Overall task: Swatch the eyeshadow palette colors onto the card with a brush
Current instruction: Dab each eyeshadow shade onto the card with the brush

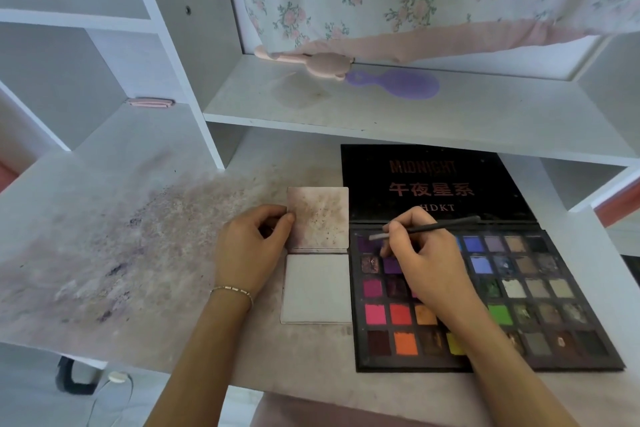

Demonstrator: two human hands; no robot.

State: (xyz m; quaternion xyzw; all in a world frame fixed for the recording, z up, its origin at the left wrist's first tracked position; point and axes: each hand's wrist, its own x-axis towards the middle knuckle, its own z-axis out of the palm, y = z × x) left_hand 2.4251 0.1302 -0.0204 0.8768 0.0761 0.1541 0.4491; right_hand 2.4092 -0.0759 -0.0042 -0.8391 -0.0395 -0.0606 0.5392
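Note:
An open black eyeshadow palette [540, 302] with several coloured pans lies on the desk at the right, its lid [433, 184] folded back. My right hand [426, 263] grips a thin dark brush [436, 226] over the purple pans at the palette's top left; the brush tip is hidden behind my fingers. A square card [322, 218], smudged with pinkish-brown powder, stands tilted up left of the palette. My left hand [252, 250] pinches its left edge. A second, pale card [317, 288] lies flat just below it.
The desk top [138, 236] is stained with purple and pink powder to the left. A low shelf [381, 107] overhangs the palette's lid and carries a purple hairbrush [398, 83] and a pink item [325, 64]. White shelving rises at the left.

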